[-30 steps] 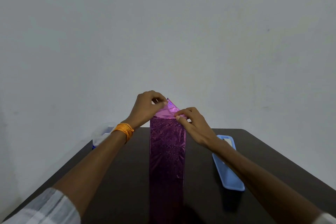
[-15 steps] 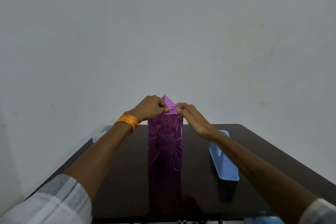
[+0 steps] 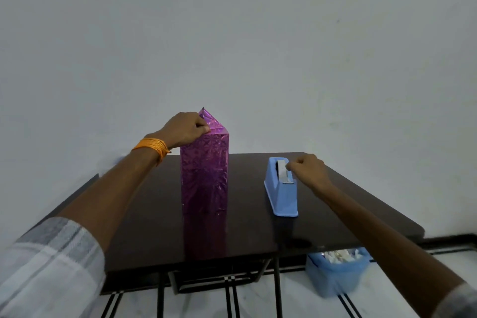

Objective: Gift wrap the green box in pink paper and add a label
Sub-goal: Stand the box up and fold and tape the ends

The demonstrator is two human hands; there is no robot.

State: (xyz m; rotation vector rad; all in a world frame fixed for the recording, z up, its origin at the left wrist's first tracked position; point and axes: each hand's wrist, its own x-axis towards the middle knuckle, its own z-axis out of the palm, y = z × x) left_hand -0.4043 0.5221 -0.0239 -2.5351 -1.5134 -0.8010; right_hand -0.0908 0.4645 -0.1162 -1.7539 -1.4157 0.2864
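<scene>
Box [image 3: 204, 170] in pink paper is standing upright on the surface [image 3: 144, 214]. Beside it, the right hand [image 3: 308, 171] is pinching tape [image 3: 282, 171] in its grip at the blue tape holder [image 3: 282, 199]. Farther back, the left hand [image 3: 184, 131] is holding the top flap [image 3: 210, 121] down in its grip. The top is being closed; a strip likely needs tearing off next.

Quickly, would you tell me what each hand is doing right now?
Left hand: holding down the pink paper fold.
Right hand: pinching the tape on the dispenser.

Perhaps a home, folding table [image 3: 144, 214], tiled floor [image 3: 289, 301]
</scene>
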